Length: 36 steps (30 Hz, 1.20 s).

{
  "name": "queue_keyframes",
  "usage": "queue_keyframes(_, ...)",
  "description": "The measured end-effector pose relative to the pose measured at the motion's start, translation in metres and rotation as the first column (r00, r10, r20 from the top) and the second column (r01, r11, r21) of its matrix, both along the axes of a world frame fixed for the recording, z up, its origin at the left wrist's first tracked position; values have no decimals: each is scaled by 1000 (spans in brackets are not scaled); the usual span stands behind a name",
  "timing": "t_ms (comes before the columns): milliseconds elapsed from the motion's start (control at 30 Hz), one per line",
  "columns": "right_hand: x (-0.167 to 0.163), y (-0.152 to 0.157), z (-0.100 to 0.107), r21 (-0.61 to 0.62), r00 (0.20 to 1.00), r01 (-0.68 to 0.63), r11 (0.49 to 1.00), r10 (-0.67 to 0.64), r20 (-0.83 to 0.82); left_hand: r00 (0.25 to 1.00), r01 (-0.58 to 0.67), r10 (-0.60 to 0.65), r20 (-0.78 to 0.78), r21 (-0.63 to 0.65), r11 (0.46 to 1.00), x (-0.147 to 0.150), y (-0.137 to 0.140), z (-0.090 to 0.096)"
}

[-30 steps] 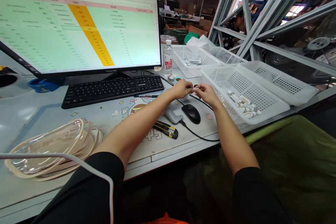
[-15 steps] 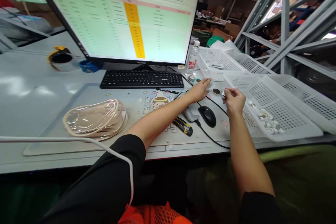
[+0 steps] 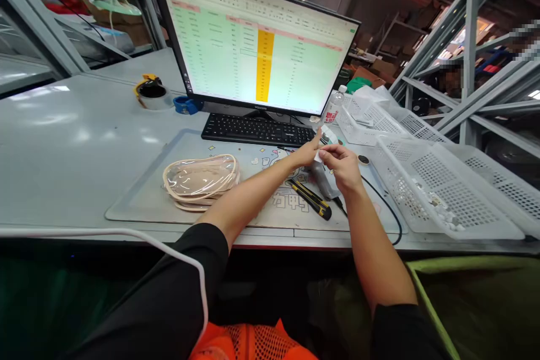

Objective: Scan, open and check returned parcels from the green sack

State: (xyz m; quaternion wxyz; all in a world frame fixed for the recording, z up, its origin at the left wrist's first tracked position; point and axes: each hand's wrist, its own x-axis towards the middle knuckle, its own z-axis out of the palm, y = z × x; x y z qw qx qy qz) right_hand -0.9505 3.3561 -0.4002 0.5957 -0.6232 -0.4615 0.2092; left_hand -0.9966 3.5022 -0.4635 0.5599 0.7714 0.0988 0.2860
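My left hand (image 3: 309,153) reaches across the mat, closed on a whitish piece (image 3: 329,135) that looks partly see-through; its kind is unclear. Right beside it, my right hand (image 3: 342,167) pinches a small white paper piece (image 3: 319,157) between thumb and fingers. Below the hands lies a grey device (image 3: 324,181) with a black cable, partly covered by my right hand. A yellow-and-black utility knife (image 3: 312,200) rests on the mat nearer to me. To the left, clear pouches with beige trim (image 3: 202,180) are stacked beside my left forearm.
A keyboard (image 3: 253,130) lies before the monitor (image 3: 236,62). White perforated baskets (image 3: 447,185) stand on the right, one with small white pieces in it. A bottle (image 3: 335,104), a small round tin (image 3: 363,160) and a tape dispenser (image 3: 154,93) are on the table.
My right hand has moved left with the white paper piece and is now close against my left hand. The mouse is now hidden. The view has turned left.
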Motion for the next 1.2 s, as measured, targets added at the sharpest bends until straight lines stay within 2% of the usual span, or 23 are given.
queue_keyframes(67,-7,1,-1,-17,999,30,999,-31,-22,999,-21,24,46,-69,997,15,2,5)
queue_keyframes(100,-9,-1,0,-25,999,49,998,-50,-22,999,-17,20,49,-64,998,27,0,12)
queue_keyframes(200,-9,-17,10,-3,993,118,993,-118,9,999,6,-7,41,17,1000,68,-12,42)
queue_keyframes(300,-1,-45,25,54,981,189,980,-191,27,994,-68,59,92,99,993,101,-32,72)
queue_keyframes(367,6,-65,35,63,975,216,974,-219,34,985,-114,92,144,157,981,112,-44,83)
queue_keyframes(467,14,-88,43,60,963,264,963,-266,33,971,-159,117,208,200,967,109,-53,88)
queue_keyframes(533,17,-93,41,69,951,305,950,-307,20,959,-204,157,238,187,961,90,-53,82)
queue_keyframes(600,16,-86,32,68,950,313,947,-312,-20,953,-184,145,266,126,975,57,-48,67)
queue_keyframes(700,5,-51,6,40,968,228,973,-223,-114,960,35,-32,279,-5,999,-15,-39,36)
queue_keyframes(733,-1,-35,-4,23,974,180,983,-175,-145,966,40,-31,255,-29,999,-41,-36,24)
queue_keyframes(800,-18,1,-24,-49,983,40,998,-48,-179,981,-40,59,187,-105,994,-90,-30,2)
queue_keyframes(867,-34,35,-39,-178,991,-96,979,77,-113,973,-180,203,106,-190,965,-134,-25,-18)
queue_keyframes(900,-40,50,-43,-252,995,-101,962,105,-1,966,-239,255,47,-218,946,-153,-24,-27)
queue_keyframes(933,-43,65,-46,-332,978,-41,942,107,182,957,-286,287,-27,-226,931,-170,-24,-36)
queue_keyframes(967,-44,78,-47,-396,913,76,915,95,397,947,-319,302,-109,-204,925,-186,-26,-44)
queue_keyframes(1000,-43,89,-48,-428,804,215,878,90,588,931,-340,310,-192,-152,928,-199,-29,-52)
queue_keyframes(1067,-39,109,-50,-455,596,422,784,138,791,892,-329,316,-324,17,944,-222,-37,-65)
queue_keyframes(1100,-37,116,-51,-482,555,469,740,177,813,871,-311,330,-364,110,944,-231,-42,-70)
queue_keyframes(1133,-35,123,-54,-510,552,488,708,202,809,854,-289,347,-387,202,936,-238,-47,-73)
queue_keyframes(1200,-35,131,-58,-542,555,498,677,231,799,823,-246,390,-414,359,900,-248,-55,-75)
